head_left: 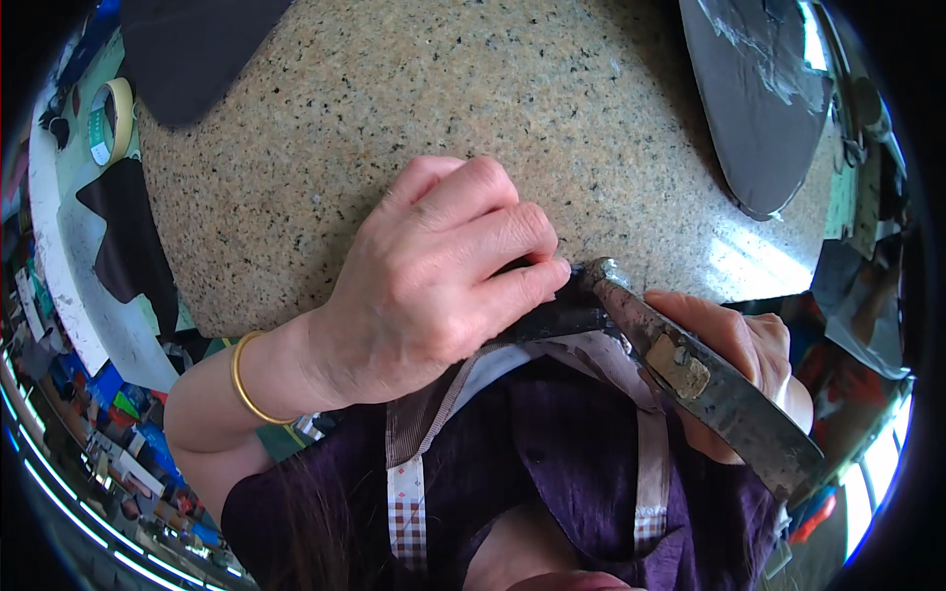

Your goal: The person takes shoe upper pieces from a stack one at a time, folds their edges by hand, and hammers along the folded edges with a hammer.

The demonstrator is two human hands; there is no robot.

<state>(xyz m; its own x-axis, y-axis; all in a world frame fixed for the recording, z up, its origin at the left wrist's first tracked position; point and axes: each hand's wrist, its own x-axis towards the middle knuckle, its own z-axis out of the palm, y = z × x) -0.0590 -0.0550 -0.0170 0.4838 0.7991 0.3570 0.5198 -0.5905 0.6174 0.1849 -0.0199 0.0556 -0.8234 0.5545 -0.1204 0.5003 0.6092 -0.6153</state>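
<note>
My left hand (434, 261), with a gold bangle on its wrist, is curled closed at the near edge of the speckled stone slab (325, 128). Its fingers pinch a shiny black piece of material (562, 317), mostly hidden under the hand. My right hand (734, 345) grips a hammer (729, 419) from behind; its handle is hidden, apart from the wooden end showing in the head. The worn metal head slants across, its narrow tip beside my left fingertips, over the black piece. Whether the tip touches it, I cannot tell.
Dark, flat cut pieces lie on the slab at the far left (197, 54) and far right (764, 108). Left of the slab are a roll of tape (118, 120) and another dark cut piece (133, 236). Scissors (852, 148) lie by the right edge.
</note>
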